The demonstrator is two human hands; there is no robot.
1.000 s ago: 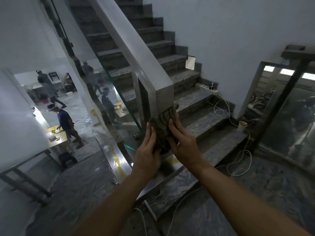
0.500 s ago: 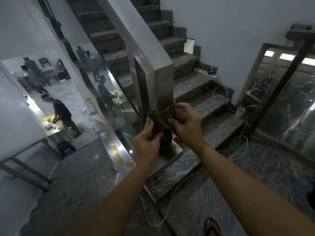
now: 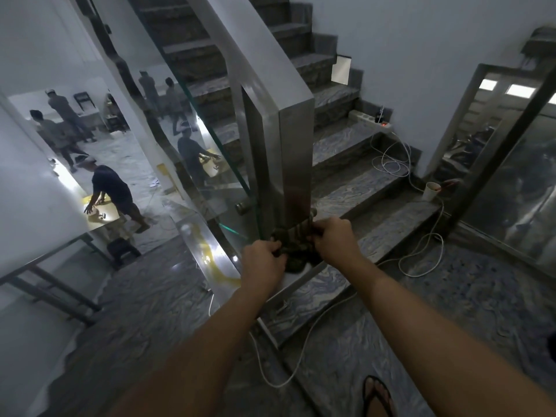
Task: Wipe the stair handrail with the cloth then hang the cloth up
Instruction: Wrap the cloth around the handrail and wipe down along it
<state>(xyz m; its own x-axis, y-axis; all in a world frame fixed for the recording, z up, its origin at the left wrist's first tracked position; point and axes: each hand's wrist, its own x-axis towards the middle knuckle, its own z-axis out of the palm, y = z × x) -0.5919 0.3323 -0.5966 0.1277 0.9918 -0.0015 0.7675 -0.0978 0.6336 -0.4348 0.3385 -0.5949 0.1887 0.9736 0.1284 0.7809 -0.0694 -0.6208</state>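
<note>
A wide steel handrail (image 3: 255,52) slopes down from the upper left and bends into a vertical end post (image 3: 293,164). A dark striped cloth (image 3: 293,245) is wrapped around the foot of that post, just above the bottom step. My left hand (image 3: 263,263) grips the cloth's left side. My right hand (image 3: 335,240) grips its right side and presses it against the post. Part of the cloth is hidden behind my fingers.
Marble stairs (image 3: 346,145) climb to the upper left. White cables (image 3: 421,251) trail over the lower steps and floor, near a power strip (image 3: 371,120) and a paper cup (image 3: 431,191). A glass balustrade panel (image 3: 204,164) stands left of the post. People work at a table (image 3: 102,218) below left.
Both hands and the cloth have slid down the end post, from just under the handrail's bend to its foot. My view has tilted further down.
</note>
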